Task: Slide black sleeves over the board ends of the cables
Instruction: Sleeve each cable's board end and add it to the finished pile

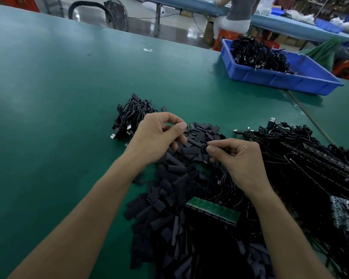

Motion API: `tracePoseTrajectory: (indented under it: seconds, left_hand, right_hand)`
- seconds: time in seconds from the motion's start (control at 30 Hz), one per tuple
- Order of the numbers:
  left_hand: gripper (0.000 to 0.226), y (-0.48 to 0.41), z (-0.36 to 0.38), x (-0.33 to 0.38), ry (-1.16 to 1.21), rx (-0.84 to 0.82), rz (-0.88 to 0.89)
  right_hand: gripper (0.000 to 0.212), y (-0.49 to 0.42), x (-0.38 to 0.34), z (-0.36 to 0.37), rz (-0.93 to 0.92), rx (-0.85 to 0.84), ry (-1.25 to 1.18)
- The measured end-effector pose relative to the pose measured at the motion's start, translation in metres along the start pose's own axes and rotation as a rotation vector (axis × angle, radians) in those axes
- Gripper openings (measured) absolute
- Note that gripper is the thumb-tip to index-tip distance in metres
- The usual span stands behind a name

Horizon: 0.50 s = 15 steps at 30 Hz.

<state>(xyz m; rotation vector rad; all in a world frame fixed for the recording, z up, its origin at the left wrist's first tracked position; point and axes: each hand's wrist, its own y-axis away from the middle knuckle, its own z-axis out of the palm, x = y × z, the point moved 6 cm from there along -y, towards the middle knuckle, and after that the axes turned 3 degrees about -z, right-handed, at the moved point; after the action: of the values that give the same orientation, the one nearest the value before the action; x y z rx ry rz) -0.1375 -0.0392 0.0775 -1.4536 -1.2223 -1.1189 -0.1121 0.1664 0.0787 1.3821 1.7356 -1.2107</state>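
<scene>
The left hand [157, 135] pinched a cable's little board end [190, 126] above the sleeve pile [169, 198] on the worktop [48, 97]. The right hand [236, 158] pinched what looked like one black sleeve [203, 150]. It might catch on the board's corners and drop. The blue bin [286, 81] held tangled black cables [258, 55].

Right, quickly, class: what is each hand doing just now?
Left hand: pinching the small board on a cable end.
Right hand: pinching a black sleeve.

Sleeve pile [165, 224] cut off at bottom edge — cable heap [310, 168] at right.
</scene>
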Motion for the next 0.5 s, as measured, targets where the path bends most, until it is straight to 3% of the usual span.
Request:
tracePoseTrajectory:
  seconds: [0.1,0.2,0.27,0.43,0.5]
  left_hand:
    - [0.009,0.000,-0.001,0.000,-0.009,0.009,-0.001]
    - [0.008,0.000,-0.001,0.000,-0.007,0.014,-0.005]
    - [0.008,0.000,-0.001,-0.001,-0.009,0.026,-0.004]
    - [0.013,0.000,-0.005,-0.001,-0.077,0.091,0.011]
    - [0.017,0.000,-0.005,-0.001,-0.104,0.099,0.006]
  right_hand:
    - [0.014,0.001,0.003,0.005,-0.006,-0.035,0.066]
    - [0.009,-0.003,0.010,0.020,-0.005,-0.239,0.400]
    - [0.017,-0.009,0.014,0.032,-0.011,-0.342,0.595]
    - [0.047,-0.024,0.012,0.057,-0.061,-0.413,0.851]
    - [0.046,-0.026,0.015,0.061,-0.062,-0.414,0.907]
